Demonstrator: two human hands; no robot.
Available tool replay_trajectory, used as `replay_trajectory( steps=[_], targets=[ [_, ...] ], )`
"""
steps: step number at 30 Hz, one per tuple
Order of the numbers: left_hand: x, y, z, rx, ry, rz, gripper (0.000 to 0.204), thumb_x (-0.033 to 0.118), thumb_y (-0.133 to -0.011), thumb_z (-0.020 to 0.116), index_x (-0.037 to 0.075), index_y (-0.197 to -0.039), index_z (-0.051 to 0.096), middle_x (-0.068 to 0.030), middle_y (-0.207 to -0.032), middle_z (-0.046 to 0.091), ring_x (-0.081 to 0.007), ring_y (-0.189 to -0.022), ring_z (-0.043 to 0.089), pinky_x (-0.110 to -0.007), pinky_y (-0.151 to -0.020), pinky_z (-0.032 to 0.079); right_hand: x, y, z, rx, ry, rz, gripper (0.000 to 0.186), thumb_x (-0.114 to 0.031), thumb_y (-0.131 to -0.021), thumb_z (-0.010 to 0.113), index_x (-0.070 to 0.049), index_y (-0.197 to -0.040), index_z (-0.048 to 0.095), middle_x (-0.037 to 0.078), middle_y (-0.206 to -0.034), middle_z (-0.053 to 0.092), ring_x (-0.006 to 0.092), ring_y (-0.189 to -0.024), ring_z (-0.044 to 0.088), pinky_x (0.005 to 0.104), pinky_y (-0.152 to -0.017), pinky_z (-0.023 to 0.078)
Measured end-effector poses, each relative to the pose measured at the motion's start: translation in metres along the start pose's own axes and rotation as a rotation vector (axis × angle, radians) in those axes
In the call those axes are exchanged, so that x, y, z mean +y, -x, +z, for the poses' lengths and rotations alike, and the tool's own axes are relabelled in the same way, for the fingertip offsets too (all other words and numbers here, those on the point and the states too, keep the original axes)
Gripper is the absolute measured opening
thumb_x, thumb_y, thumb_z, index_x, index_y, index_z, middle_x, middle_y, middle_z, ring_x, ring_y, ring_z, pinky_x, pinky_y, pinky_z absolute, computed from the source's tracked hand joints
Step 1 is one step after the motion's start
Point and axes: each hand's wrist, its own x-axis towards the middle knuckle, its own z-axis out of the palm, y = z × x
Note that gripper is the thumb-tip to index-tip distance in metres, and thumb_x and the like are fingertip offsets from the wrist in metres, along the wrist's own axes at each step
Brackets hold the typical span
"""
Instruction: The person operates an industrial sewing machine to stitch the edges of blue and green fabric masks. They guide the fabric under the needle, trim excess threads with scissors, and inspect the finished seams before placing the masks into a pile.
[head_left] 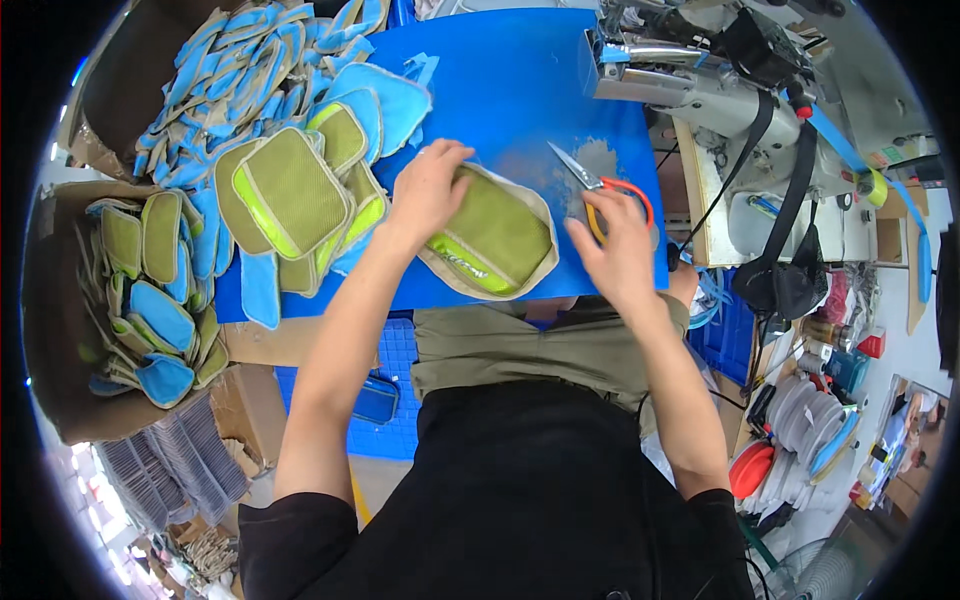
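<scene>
On the table [490, 70], a pad [503, 225] lies between stacked pads [297, 195], left, and scissors [588, 178], right.

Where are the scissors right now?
Head view, a bit right of centre: the scissors lie on the blue table, just right of the green pad, the right hand over their orange-red handles.

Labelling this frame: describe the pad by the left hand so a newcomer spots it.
Find the blue table, then the left hand. The green pad there has a cream border and a shiny yellow-green strip; unlike the piled pads, it lies alone.
</scene>
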Motion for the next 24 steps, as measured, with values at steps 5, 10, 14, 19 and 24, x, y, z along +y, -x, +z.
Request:
replay_trajectory(
  steps=[5, 10, 14, 19, 24],
  targets=[
    [0.02, 0.007, 0.011, 0.127, 0.037, -0.038, 0.013, 0.009, -0.093, 0.069, 0.003, -0.103, 0.076, -0.0124, -0.106, 0.068, -0.0308, -0.093, 0.067, -0.04, -0.078, 0.053, -0.033, -0.016, 0.048, -0.022, -0.103, 0.184, 0.031, -0.029, -0.09, 0.074, -0.006, -0.111, 0.073, 0.019, -0.11, 0.07, 0.0384, -0.1, 0.067, 0.0467, -0.086, 0.053],
    [0.079, 0.059, -0.011, 0.263, 0.245, -0.193, 0.015, 0.005, -0.097, 0.064, 0.002, -0.106, 0.076, -0.0129, -0.094, 0.067, -0.025, -0.087, 0.066, -0.035, -0.074, 0.052, -0.044, -0.002, 0.018, -0.211, -0.255, 0.264, 0.042, -0.04, -0.095, 0.071, -0.001, -0.078, 0.07, 0.017, -0.076, 0.068, 0.034, -0.065, 0.063, 0.0454, -0.059, 0.045],
    [0.104, 0.099, -0.014, 0.199, 0.495, -0.222, 0.019, 0.002, -0.098, 0.06, -0.001, -0.109, 0.075, -0.0131, -0.097, 0.069, -0.0238, -0.088, 0.068, -0.033, -0.079, 0.053, -0.057, 0.021, -0.021, -0.354, -0.5, 0.319, 0.053, -0.043, -0.097, 0.071, 0.002, -0.068, 0.066, 0.013, -0.065, 0.059, 0.0233, -0.053, 0.051, 0.0404, -0.052, 0.039],
    [0.141, 0.153, -0.05, -0.149, 1.563, -0.87, 0.035, 0.023, -0.109, 0.053, -0.006, -0.12, 0.069, -0.0155, -0.115, 0.073, -0.0224, -0.102, 0.07, -0.034, -0.09, 0.054, -0.06, 0.038, -0.043, -0.375, -0.706, 0.289, 0.05, -0.038, -0.098, 0.072, 0.002, -0.069, 0.067, 0.008, -0.065, 0.056, 0.0162, -0.058, 0.051, 0.0349, -0.054, 0.039],
    [0.123, 0.166, -0.059, -0.336, 1.904, -0.888, 0.055, 0.041, -0.107, 0.055, -0.009, -0.126, 0.065, -0.0183, -0.123, 0.071, -0.0246, -0.109, 0.07, -0.037, -0.092, 0.055, -0.065, 0.034, -0.066, -0.395, -0.738, 0.281, 0.047, -0.03, -0.1, 0.072, 0.003, -0.067, 0.065, 0.004, -0.064, 0.054, 0.0116, -0.061, 0.048, 0.0319, -0.054, 0.037]
  ],
)
